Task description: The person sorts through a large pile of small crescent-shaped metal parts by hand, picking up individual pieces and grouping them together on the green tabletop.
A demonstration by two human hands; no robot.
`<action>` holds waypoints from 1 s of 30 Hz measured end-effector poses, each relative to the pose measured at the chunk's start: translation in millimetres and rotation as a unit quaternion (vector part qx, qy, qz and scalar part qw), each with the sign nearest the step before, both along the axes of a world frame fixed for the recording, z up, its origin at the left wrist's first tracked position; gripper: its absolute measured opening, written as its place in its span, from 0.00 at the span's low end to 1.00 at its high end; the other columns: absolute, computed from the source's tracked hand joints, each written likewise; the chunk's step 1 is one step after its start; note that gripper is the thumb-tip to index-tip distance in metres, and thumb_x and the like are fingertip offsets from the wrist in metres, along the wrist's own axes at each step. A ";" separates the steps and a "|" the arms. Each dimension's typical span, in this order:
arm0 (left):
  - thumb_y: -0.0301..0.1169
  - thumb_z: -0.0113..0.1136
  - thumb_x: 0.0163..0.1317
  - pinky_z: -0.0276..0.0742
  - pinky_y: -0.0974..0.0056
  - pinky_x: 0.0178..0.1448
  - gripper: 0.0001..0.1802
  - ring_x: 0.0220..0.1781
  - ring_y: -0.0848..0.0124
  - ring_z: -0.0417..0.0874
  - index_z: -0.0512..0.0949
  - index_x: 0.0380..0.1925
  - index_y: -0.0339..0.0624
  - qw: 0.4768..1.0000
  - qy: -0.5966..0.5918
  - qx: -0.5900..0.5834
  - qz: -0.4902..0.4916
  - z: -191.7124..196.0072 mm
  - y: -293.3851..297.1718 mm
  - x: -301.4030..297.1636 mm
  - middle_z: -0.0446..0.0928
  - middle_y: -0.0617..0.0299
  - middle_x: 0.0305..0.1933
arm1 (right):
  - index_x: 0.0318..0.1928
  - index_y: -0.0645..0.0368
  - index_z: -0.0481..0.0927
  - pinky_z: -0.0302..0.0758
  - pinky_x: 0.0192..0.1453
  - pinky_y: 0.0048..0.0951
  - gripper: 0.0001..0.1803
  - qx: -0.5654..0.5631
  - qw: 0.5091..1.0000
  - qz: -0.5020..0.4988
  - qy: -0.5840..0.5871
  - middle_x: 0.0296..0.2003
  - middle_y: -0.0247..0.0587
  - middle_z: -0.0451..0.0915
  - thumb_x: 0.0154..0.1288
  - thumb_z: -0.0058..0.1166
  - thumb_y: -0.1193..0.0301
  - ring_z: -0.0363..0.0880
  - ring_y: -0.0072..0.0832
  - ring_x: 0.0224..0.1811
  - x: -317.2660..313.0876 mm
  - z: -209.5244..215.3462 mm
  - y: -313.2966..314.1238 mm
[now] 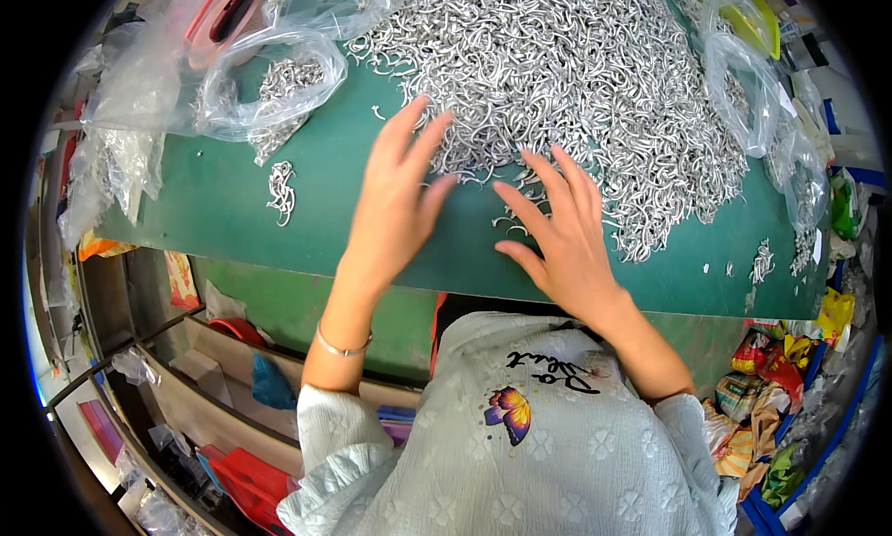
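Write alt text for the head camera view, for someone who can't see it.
Two bare hands, left hand and right hand, spread flat at the near edge of a big pile of small silver metal hooks on a green table. Clear plastic bags holding more hooks lie at the table's left and right.

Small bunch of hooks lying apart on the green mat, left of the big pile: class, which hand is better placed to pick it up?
Probably the left hand: the small bunch lies on its side, nearer than to the right hand.
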State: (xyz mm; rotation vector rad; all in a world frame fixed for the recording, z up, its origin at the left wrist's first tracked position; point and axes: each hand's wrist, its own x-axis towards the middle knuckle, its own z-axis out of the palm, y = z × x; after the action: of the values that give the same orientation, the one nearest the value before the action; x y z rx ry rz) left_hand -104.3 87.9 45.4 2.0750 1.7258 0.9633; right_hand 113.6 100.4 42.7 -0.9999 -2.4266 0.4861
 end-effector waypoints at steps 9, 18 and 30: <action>0.16 0.65 0.48 0.68 0.46 0.65 0.21 0.65 0.45 0.67 0.76 0.44 0.40 0.995 0.074 0.038 -0.058 -26.0 16.5 30.1 0.69 0.50 0.57 | 0.46 0.49 0.80 0.51 0.70 0.60 0.15 0.099 0.984 -0.096 -0.114 0.54 0.37 0.73 0.57 0.64 0.71 0.66 0.41 0.67 53.4 -23.6 12.8; 0.17 0.58 0.47 0.73 0.51 0.57 0.15 0.56 0.51 0.74 0.78 0.38 0.35 0.995 -0.003 0.047 -0.083 -31.6 -38.7 24.0 0.72 0.52 0.46 | 0.49 0.56 0.78 0.55 0.69 0.54 0.17 0.048 0.990 -0.129 -0.037 0.56 0.45 0.71 0.57 0.62 0.75 0.66 0.47 0.66 33.7 0.8 13.0; 0.06 0.55 0.52 0.75 0.66 0.54 0.14 0.50 0.62 0.78 0.78 0.35 0.34 0.973 -0.206 0.040 0.100 -35.0 -53.2 -2.5 0.72 0.55 0.45 | 0.47 0.57 0.79 0.62 0.65 0.45 0.17 0.011 0.996 0.076 -0.039 0.52 0.41 0.74 0.54 0.62 0.76 0.70 0.40 0.61 -1.7 -13.3 12.4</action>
State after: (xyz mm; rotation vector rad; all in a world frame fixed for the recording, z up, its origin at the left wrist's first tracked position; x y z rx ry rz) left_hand -106.8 34.7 10.3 1.6107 1.7115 1.4272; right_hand 111.9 112.8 29.4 -0.8424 -2.5850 0.4796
